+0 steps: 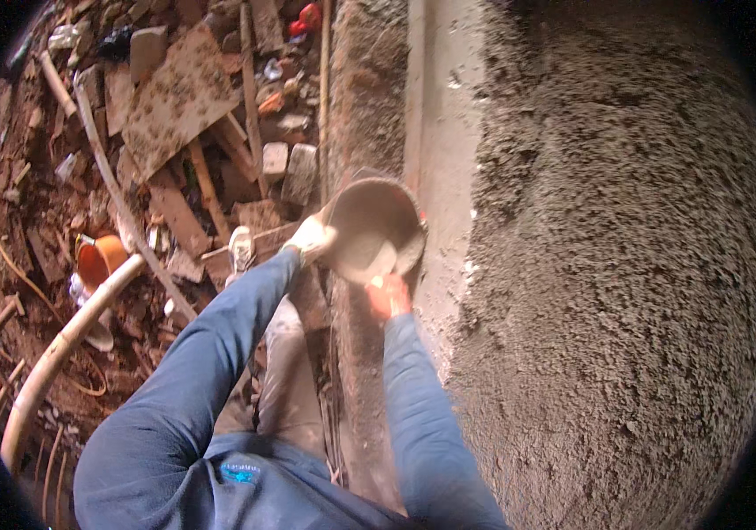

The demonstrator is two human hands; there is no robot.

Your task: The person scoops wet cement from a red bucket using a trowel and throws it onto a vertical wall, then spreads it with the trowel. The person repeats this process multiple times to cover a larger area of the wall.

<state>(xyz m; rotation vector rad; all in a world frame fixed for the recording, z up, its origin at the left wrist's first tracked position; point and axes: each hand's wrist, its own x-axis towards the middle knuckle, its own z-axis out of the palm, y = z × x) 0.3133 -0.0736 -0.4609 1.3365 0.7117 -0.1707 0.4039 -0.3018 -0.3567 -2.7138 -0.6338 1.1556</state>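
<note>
A dark round bucket is tilted in front of me, its mouth facing up toward me. It sits over the narrow ledge beside a smooth grey cement strip. My left hand, in a pale glove, grips the bucket's left side. At the near rim, my right hand is closed, its fingers partly blurred. A pale, rounded shape shows just beyond those fingers, inside the bucket. Whether it is a tool's blade or a small bowl, I cannot tell. Light grey material appears at the bottom of the bucket.
Rough wet concrete covers the right side. On the left lies rubble with a mud-spotted board, loose blocks, an orange pail and a long bent pole. My shoe stands among debris.
</note>
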